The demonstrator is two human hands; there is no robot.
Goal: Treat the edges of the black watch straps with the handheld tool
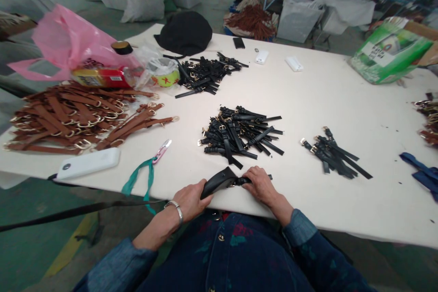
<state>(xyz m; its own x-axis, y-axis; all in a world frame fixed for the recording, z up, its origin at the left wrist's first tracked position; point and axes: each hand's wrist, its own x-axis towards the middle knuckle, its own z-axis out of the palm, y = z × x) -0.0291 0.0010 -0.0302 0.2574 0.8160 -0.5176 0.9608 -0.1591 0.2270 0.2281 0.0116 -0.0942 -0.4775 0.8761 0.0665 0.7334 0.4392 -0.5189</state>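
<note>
Near the table's front edge, my left hand (192, 198) is closed round a wide black leather strap (220, 182). The wide strap's far end meets a short black buckle strap (242, 181), which my right hand (260, 185) pinches. Whether the two pieces are joined or only touching, I cannot tell. Just beyond my hands lies a pile of short black buckle straps (236, 134). A smaller group of black straps (330, 153) is off to the right. Pink-handled snips (162, 151) tied with a green ribbon (137, 175) lie left of my left hand.
On the left are brown buckle straps (68, 116), a white power bank (88, 163) and a pink plastic bag (70, 39). A black cap (186, 32) and more black straps (207, 73) lie farther back. A green bag (390, 52) stands at the back right, blue cloth (422, 173) nearer.
</note>
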